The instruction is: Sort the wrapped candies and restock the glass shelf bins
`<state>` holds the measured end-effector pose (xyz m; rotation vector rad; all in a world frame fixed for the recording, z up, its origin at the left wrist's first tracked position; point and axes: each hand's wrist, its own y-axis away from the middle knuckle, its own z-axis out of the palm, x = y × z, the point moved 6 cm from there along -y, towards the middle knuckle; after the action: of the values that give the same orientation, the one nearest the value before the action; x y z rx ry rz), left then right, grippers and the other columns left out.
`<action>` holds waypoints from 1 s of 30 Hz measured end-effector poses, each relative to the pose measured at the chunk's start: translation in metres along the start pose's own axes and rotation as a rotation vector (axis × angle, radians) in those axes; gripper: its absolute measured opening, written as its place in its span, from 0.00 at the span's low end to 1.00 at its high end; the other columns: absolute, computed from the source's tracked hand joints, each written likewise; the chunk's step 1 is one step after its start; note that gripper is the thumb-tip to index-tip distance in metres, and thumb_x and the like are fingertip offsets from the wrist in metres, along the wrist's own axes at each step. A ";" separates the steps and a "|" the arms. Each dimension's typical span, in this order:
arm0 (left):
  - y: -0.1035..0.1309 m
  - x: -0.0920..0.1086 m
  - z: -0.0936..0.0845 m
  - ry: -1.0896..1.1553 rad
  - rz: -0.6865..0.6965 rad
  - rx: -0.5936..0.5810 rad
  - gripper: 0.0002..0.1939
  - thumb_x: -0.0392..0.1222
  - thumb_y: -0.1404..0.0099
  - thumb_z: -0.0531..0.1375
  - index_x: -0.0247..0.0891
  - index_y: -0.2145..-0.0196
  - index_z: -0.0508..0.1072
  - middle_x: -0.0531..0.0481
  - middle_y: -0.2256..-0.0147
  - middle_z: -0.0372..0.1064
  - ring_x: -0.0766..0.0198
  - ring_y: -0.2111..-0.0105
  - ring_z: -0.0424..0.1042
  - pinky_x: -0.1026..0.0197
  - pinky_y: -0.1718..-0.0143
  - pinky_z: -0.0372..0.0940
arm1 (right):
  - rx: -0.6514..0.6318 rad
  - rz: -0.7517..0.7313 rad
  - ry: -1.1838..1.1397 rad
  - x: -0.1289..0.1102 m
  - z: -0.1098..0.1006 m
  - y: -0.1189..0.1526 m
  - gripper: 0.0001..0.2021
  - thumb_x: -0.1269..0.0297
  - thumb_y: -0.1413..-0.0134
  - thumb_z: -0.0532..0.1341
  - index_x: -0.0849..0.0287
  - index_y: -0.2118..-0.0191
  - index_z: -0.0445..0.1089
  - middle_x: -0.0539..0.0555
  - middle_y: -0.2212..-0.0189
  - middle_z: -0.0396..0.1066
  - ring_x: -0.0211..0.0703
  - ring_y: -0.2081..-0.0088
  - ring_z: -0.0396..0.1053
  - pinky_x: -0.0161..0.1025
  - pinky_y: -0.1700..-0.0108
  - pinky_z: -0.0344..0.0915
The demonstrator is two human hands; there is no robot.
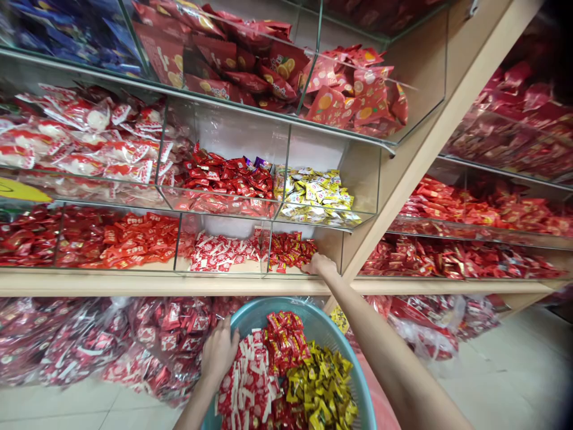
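My left hand (220,352) grips the left rim of a blue plastic basket (358,352). In the basket lie red-and-white wrapped candies (246,382), red wrapped candies (286,340) and yellow-green wrapped candies (322,388). Stretched forward, my right hand (323,264) is inside the bottom-shelf bin, at the right edge of a pile of small red candies (290,249). Its fingers look curled, and anything they hold is hidden from me.
Glass-divided shelves rise in front, with red candies (228,179), yellow-and-white candies (316,191) and larger red packets (224,54). A slanting wooden upright (416,161) stands right of my arm. Plastic bags of candy (89,340) lie under the shelf edge (134,284).
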<state>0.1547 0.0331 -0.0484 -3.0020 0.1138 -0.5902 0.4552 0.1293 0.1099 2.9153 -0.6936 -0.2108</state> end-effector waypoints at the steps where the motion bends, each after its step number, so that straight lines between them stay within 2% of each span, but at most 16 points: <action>1: 0.000 0.000 0.000 -0.006 0.003 0.005 0.24 0.45 0.34 0.41 0.30 0.46 0.61 0.38 0.52 0.67 0.58 0.58 0.71 0.60 0.61 0.65 | -0.010 -0.005 -0.001 0.000 0.000 0.001 0.28 0.52 0.62 0.65 0.64 0.54 0.69 0.66 0.54 0.69 0.53 0.53 0.67 0.44 0.55 0.64; 7: 0.000 0.001 -0.002 -0.020 0.005 0.005 0.23 0.44 0.35 0.42 0.32 0.47 0.62 0.39 0.51 0.67 0.58 0.57 0.71 0.60 0.59 0.64 | -0.005 0.004 -0.018 -0.001 -0.003 0.006 0.29 0.55 0.62 0.65 0.65 0.52 0.67 0.67 0.53 0.67 0.53 0.52 0.67 0.44 0.55 0.64; 14: 0.001 0.004 -0.007 -0.009 0.000 -0.008 0.22 0.44 0.34 0.43 0.35 0.46 0.61 0.40 0.51 0.66 0.58 0.56 0.70 0.60 0.58 0.63 | 0.038 0.018 -0.037 0.001 -0.006 0.009 0.23 0.59 0.57 0.62 0.66 0.54 0.68 0.67 0.55 0.69 0.52 0.53 0.68 0.43 0.56 0.65; 25: -0.001 0.001 -0.001 -0.021 -0.006 -0.003 0.24 0.46 0.34 0.42 0.30 0.46 0.60 0.39 0.54 0.68 0.59 0.61 0.72 0.60 0.65 0.65 | 0.078 0.017 -0.021 -0.001 -0.008 0.007 0.20 0.62 0.58 0.64 0.65 0.56 0.71 0.67 0.58 0.70 0.51 0.55 0.69 0.41 0.57 0.66; 30: -0.001 0.003 -0.002 -0.034 0.003 -0.003 0.24 0.46 0.34 0.41 0.30 0.46 0.60 0.38 0.52 0.67 0.58 0.59 0.71 0.60 0.63 0.65 | 0.077 0.005 -0.012 -0.002 -0.007 0.005 0.20 0.63 0.59 0.64 0.64 0.57 0.71 0.66 0.58 0.70 0.51 0.55 0.69 0.40 0.57 0.65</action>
<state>0.1563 0.0338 -0.0451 -3.0128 0.1169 -0.5385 0.4523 0.1264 0.1181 2.9873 -0.7262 -0.2062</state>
